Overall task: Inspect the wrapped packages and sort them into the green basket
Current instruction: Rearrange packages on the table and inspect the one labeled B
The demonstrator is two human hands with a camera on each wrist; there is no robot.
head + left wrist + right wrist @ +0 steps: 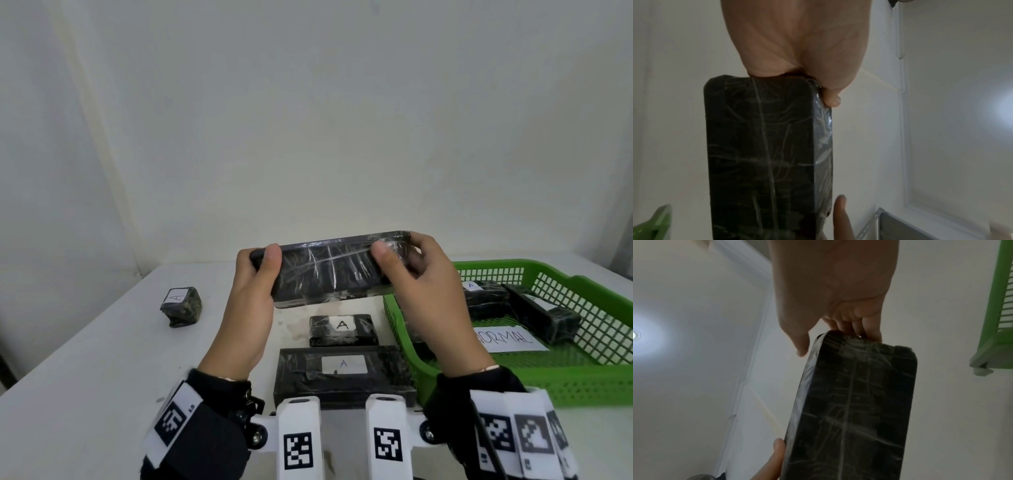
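Note:
A long flat package wrapped in black film is held up above the table, tilted on edge. My left hand grips its left end, thumb on the near face; my right hand grips its right end the same way. The left wrist view shows the package below my left hand, and the right wrist view shows the package below my right hand. The green basket sits at the right with a "NORMAL" label and black packages inside.
On the white table lie a small cube package labelled A at the left, a medium package labelled A in the middle and a larger one labelled A nearer me. A plain wall stands behind the table.

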